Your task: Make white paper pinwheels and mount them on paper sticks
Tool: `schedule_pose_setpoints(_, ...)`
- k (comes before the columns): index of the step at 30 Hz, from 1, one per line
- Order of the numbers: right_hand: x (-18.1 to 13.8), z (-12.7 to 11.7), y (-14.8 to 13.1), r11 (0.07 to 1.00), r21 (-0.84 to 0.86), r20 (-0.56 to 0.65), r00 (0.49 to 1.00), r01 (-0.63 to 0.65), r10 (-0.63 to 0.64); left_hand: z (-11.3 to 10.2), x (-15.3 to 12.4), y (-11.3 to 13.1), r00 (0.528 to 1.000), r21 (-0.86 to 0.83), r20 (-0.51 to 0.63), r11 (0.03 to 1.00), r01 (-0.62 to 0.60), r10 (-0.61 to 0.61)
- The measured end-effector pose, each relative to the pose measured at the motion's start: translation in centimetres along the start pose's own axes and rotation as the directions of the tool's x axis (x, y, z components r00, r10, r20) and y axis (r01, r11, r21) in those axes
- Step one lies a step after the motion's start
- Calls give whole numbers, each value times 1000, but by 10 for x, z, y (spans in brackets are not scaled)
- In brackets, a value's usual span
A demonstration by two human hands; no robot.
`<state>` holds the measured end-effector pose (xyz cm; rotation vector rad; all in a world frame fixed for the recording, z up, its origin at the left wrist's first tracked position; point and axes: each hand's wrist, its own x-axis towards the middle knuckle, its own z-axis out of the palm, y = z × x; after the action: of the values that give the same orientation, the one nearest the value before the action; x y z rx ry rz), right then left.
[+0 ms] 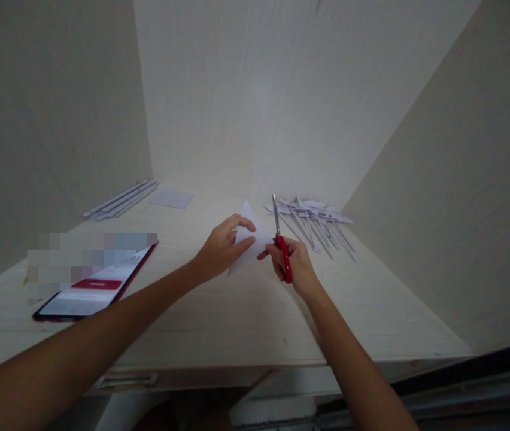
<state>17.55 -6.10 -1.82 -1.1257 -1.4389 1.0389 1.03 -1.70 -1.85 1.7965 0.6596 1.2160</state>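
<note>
A white piece of paper (248, 230), folded to a triangle-like shape, is held above the table by my left hand (223, 245), its thumb and fingers closed on the sheet. My right hand (295, 263) is closed round the red handles of a pair of scissors (285, 257). The blades point up and away from me, to the right of the paper, and look shut. Fingertips of the right hand also touch the paper's right corner.
Behind the scissors lies a pile of paper pinwheel-like shapes on thin sticks (315, 215). Rolled paper sticks (123, 200) and a flat paper square (172, 198) rest at the back left. A lit tablet or phone (97, 293) is beside my left forearm. Walls enclose the table (237, 323).
</note>
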Motion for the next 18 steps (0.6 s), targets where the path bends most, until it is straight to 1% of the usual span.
schedule_pose_setpoints(3,2,1,1,999,34,-130,991,11,-6,0,0,4,993,-19,95,997,73,-71)
schedule_pose_setpoints(5,4,1,1,998,61,-212,977,20,-7,0,0,5,974,-23,193,992,125,-118)
schedule_pose_setpoints(7,5,1,1,996,77,-269,963,34,-12,1,0,4,955,-33,255,986,166,-152)
schedule_pose_setpoints(11,4,1,-1,993,86,-316,947,82,-51,6,-3,-2,948,-125,288,977,174,-132)
schedule_pose_setpoints(14,4,1,-1,991,92,-324,944,93,-58,10,-5,-6,941,-128,326,982,139,-91)
schedule_pose_setpoints(16,5,1,0,990,107,-317,947,97,-58,11,-6,-7,949,-89,305,990,109,-77)
schedule_pose_setpoints(18,6,0,0,987,130,-307,950,97,-53,10,-5,-6,970,-64,229,994,94,-77)
